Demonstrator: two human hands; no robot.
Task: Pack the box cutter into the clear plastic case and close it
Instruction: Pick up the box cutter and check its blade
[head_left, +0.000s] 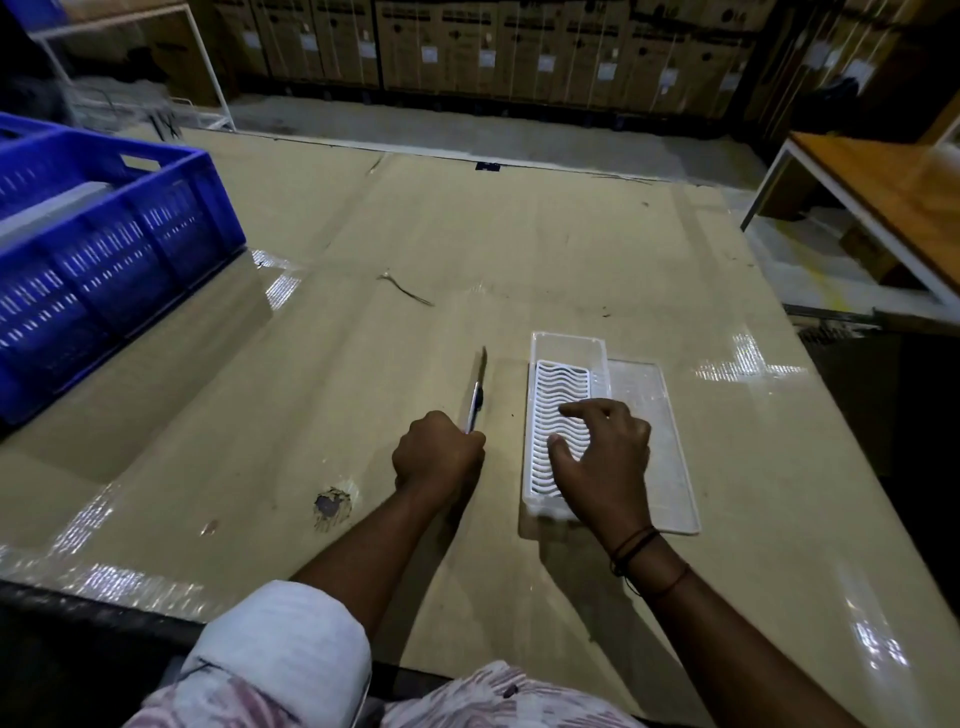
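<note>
- Fingers (470, 441) of the left hand (436, 454) are clamped in a fist around the handle end of the box cutter (477, 392), whose slim body juts out of the fist toward the far side of the desk (311, 364).
- Right hand (605, 452) rests with its fingers spread and bent over the white wavy-slotted insert (558, 384) of the clear plastic case (569, 345); they hold nothing and appear only to press or steady it.
- Case lies open just to the right of the cutter, its clear lid (644, 384) lying flat on the desk along the right side of the tray.
- Cutter and case run nearly parallel, both long axes pointing near to far, with a narrow strip of bare desk between them.
- Judged from this, the cutter needs little more than a sideways carry to the right to drop in lengthwise, and the left hand already has it.
- Right hand sits over the insert and would likely have to clear away first.
- Blue crate (104, 260) stands well apart at far left.
</note>
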